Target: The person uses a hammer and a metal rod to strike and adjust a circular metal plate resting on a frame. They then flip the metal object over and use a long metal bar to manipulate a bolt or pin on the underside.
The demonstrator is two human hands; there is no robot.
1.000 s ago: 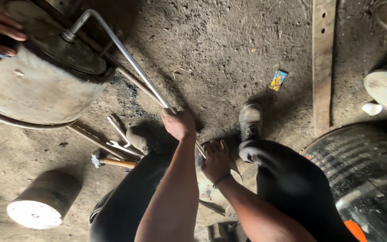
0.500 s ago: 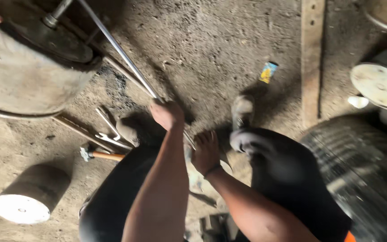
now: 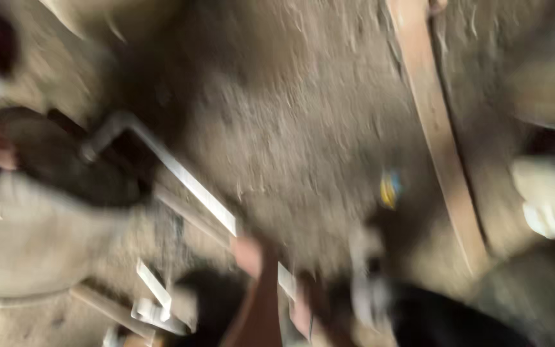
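1. Far left: one large round drum-like metal part (image 3: pixel 14 244) on the dirt floor (image 3: pixel 303 128); heavy blur, detail lost.
2. One long bent steel bar (image 3: pixel 181 173) runs from the part's dark centre (image 3: pixel 88 151) down and right toward the hands; looks like a long-handled wrench seated on a fitting, though I cannot confirm the fit.
3. Loose metal pieces (image 3: pixel 152 299) lie low on the floor, beside the part; at least two, exact count unclear.
4. Left hand (image 3: pixel 248 254) sits on the bar's lower end, seemingly closed round it; right hand (image 3: pixel 300 308) just beside, also at the bar; its grip I cannot tell.
5. Right of centre: one small yellow-and-blue scrap (image 3: pixel 390 189); one wooden plank (image 3: pixel 438 141); one pale object (image 3: pixel 550 193) at the edge.
6. Risk, my judgement: bar could slip off its seat under load, throwing the hands toward the loose pieces; cause would be poor seating or dusty grip.
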